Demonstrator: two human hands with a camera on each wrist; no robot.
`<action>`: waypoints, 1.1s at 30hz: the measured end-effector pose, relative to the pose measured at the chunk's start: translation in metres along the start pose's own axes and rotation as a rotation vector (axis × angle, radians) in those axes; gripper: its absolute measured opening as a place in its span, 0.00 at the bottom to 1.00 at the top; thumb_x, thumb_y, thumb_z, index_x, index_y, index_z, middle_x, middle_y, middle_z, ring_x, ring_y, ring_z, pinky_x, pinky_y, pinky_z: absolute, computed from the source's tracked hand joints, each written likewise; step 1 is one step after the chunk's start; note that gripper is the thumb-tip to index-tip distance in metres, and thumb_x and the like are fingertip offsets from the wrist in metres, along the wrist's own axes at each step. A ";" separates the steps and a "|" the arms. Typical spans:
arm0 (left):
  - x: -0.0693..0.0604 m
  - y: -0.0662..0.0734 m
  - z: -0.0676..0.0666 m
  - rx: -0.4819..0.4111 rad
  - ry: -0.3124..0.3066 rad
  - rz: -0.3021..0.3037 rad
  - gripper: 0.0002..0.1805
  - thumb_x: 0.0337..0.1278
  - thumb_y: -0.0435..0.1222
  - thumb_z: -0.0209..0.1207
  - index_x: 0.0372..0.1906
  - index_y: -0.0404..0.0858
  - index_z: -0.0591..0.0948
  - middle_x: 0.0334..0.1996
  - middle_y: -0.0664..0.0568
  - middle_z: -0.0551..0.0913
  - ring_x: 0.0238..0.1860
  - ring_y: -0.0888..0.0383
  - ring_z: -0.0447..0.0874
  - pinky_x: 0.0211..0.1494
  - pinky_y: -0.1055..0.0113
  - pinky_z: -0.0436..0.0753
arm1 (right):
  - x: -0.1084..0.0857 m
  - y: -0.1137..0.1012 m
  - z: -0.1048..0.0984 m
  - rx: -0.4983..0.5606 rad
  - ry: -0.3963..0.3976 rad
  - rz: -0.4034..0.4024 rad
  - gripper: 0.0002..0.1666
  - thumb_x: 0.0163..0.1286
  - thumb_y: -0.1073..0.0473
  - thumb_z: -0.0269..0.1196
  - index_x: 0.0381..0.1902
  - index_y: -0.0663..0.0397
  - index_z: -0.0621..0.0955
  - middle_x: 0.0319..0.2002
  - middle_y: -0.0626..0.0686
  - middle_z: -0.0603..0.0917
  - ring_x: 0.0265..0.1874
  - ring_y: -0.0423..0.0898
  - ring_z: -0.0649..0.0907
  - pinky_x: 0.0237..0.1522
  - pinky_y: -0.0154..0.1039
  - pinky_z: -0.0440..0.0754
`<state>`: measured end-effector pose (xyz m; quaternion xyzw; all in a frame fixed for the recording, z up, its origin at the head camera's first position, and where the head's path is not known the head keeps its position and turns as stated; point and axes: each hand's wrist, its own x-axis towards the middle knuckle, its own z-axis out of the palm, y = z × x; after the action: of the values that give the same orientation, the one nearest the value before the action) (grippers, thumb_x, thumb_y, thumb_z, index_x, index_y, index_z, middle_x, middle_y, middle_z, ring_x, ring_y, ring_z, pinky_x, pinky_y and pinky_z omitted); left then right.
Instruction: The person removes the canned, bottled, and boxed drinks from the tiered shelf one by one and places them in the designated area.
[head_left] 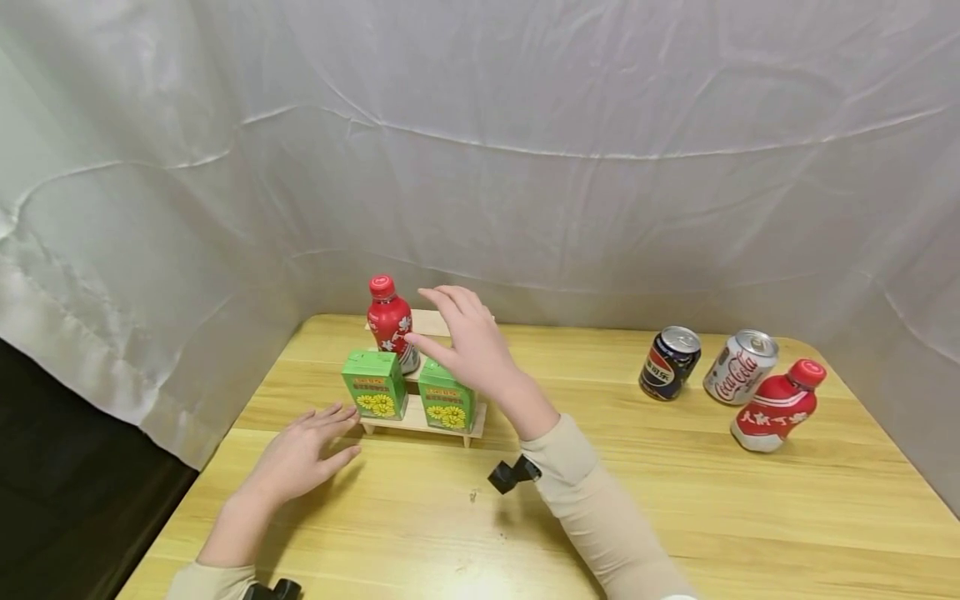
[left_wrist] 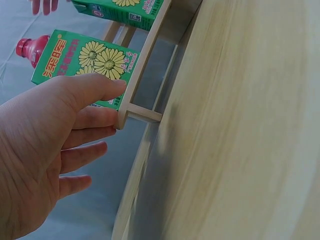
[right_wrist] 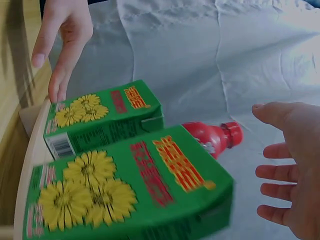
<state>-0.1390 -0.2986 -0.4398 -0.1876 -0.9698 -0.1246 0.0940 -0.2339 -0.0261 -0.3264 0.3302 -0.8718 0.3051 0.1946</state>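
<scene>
A small wooden stepped rack (head_left: 414, 417) carries two green cartons with yellow flowers, the left one (head_left: 375, 385) and the right one (head_left: 447, 398), on its lower step. Behind them a red bottle (head_left: 389, 321) stands upright on a higher step. My right hand (head_left: 480, 346), fingers spread and bent a little, hovers beside the bottle above the right carton, holding nothing. At the rack's left end lies my left hand (head_left: 303, 454); in the left wrist view its fingers (left_wrist: 95, 117) are extended by the rack's end and the left carton's lower corner.
At the right of the wooden table (head_left: 600, 500) stand a dark blue can (head_left: 670, 363) and a silver can (head_left: 741, 367), with a second red bottle (head_left: 778, 406) near them, leaning in view. Grey cloth (head_left: 562, 208) hangs behind and beside the table.
</scene>
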 end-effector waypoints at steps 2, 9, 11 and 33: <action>0.000 0.000 0.000 0.001 0.002 0.001 0.28 0.59 0.48 0.63 0.60 0.37 0.79 0.63 0.44 0.77 0.66 0.42 0.74 0.72 0.40 0.65 | 0.006 -0.002 0.006 0.003 -0.012 0.026 0.38 0.66 0.39 0.63 0.69 0.48 0.70 0.65 0.52 0.73 0.68 0.50 0.69 0.70 0.54 0.70; 0.002 0.000 0.001 0.000 0.009 0.012 0.28 0.59 0.48 0.63 0.60 0.37 0.79 0.63 0.44 0.78 0.66 0.42 0.74 0.72 0.40 0.66 | 0.022 -0.006 0.023 -0.043 -0.060 0.094 0.42 0.64 0.36 0.63 0.69 0.50 0.69 0.66 0.53 0.73 0.68 0.51 0.69 0.68 0.53 0.73; 0.001 0.000 0.001 -0.003 0.009 0.013 0.28 0.59 0.48 0.63 0.59 0.36 0.79 0.63 0.44 0.78 0.66 0.42 0.74 0.72 0.40 0.66 | 0.027 -0.009 0.025 -0.079 -0.092 0.112 0.43 0.64 0.35 0.63 0.70 0.49 0.68 0.66 0.53 0.72 0.68 0.51 0.69 0.67 0.53 0.73; 0.001 0.000 -0.002 -0.016 0.008 0.009 0.28 0.59 0.47 0.64 0.59 0.36 0.79 0.63 0.43 0.78 0.66 0.42 0.74 0.71 0.40 0.67 | 0.048 -0.007 0.048 -0.223 -0.217 0.128 0.44 0.58 0.33 0.67 0.65 0.48 0.71 0.61 0.49 0.76 0.63 0.47 0.73 0.60 0.46 0.78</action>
<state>-0.1395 -0.2984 -0.4375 -0.1922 -0.9675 -0.1326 0.0971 -0.2700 -0.0842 -0.3329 0.2814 -0.9353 0.1810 0.1150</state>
